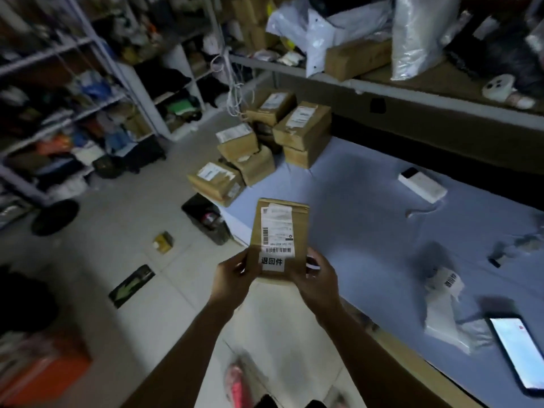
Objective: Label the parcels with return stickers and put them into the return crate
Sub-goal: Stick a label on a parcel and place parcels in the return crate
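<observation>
Held parcel [279,231] upright in mid-air, over floor [117,240], just off table [353,207] edge. Gripped its lower left edge with left hand [232,275], thumb on front face, fingers curled behind. Gripped lower right edge with right hand [319,278], fingers wrapped round it. Noted a white scrap [312,262] at those fingers, too blurred to name.

Read return sticker [272,262] on front face, stuck flat, touching the bottom of shipping label [276,228]. Judged labelling done for this parcel, crating not yet done.

Spotted dark bin [207,220] on floor beside table corner, just beyond parcel. Took it for the return crate but could not confirm. Made out something reddish inside, no clear parcels.

Logged pile [265,142] of brown boxes at table's far corner, several stacked, white shipping labels on most. Could not tell whether any carried a return sticker. Judged most of task left: this parcel to drop in, then pile to label and crate.

Noted sticker strip [449,279] on table to the right, well apart from hands. Noted lit phone [515,348] near table's near edge and white power bank [422,185] farther back. Saw shelves [73,98] packed with goods across the floor.
</observation>
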Demonstrator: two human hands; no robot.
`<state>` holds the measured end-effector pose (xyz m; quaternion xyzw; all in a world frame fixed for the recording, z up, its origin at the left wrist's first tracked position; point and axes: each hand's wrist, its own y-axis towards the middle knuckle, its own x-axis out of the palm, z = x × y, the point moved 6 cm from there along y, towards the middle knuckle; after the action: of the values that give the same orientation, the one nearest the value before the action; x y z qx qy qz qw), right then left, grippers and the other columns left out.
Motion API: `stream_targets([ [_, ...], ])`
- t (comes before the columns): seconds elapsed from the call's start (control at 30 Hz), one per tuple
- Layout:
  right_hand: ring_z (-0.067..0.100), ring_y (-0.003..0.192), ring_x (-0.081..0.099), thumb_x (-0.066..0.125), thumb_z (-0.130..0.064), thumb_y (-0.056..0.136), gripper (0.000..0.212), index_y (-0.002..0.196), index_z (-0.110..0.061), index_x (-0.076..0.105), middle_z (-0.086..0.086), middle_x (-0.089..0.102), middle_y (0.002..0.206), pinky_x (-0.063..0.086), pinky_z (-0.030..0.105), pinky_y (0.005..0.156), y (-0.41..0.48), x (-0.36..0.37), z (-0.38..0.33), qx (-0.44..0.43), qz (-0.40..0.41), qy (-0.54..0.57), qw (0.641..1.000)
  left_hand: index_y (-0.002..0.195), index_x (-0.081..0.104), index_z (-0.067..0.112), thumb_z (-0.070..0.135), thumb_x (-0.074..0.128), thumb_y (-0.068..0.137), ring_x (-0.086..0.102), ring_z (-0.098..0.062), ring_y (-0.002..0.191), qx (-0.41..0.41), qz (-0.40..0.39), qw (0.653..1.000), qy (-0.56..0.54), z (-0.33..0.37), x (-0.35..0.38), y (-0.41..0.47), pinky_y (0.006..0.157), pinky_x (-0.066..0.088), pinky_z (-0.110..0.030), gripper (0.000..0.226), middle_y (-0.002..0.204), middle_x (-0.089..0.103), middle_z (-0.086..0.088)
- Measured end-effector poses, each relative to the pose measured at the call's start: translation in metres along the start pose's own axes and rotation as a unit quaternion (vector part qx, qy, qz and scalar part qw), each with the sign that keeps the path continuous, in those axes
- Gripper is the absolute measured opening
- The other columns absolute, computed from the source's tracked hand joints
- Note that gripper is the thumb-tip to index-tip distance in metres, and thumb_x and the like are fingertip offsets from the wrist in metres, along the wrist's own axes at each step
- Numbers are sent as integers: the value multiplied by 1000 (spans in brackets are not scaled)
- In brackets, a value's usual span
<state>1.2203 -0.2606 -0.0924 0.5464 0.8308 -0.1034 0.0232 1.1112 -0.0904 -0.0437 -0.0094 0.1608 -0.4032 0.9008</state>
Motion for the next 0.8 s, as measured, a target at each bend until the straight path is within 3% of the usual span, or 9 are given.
stream_targets([
  [0.23,1,98,69,79,-48,74,47,119,-49,64,-21,71,110,61,37,87,-1,140,-21,15,-77,-38,996,113,76,21,22,68,96,73,-10,95,-26,57,998,-22,-57,-129,12,84,61,-32,18,101,78,10],
  [0.4,8,100,71,83,-30,73,50,119,-42,68,-14,73,111,61,34,87,-6,266,-31,51,-133,-43,989,102,77,19,22,66,98,73,-15,94,-31,75,996,-46,-100,-243,43,83,61,-42,12,97,78,4],
  [0.53,6,100,70,83,-23,75,44,111,-44,70,-23,73,101,58,30,87,-12,365,-34,71,-163,-51,983,103,77,21,26,67,97,74,-13,89,-50,106,992,-56,-139,-330,63,81,62,-41,12,93,78,8],
  [0.6,6,98,71,84,-20,74,47,115,-39,71,-18,74,101,58,27,83,-12,405,-35,84,-167,-57,981,103,77,20,23,69,96,74,-12,88,-69,116,989,-58,-159,-365,73,81,62,-42,11,92,78,9],
  [0.8,16,103,71,86,-36,58,67,123,-34,68,-7,73,112,62,39,86,43,491,-18,141,-167,-80,973,102,70,40,32,64,98,72,-5,89,-92,82,992,1,-200,-416,155,78,63,-37,10,95,76,15],
])
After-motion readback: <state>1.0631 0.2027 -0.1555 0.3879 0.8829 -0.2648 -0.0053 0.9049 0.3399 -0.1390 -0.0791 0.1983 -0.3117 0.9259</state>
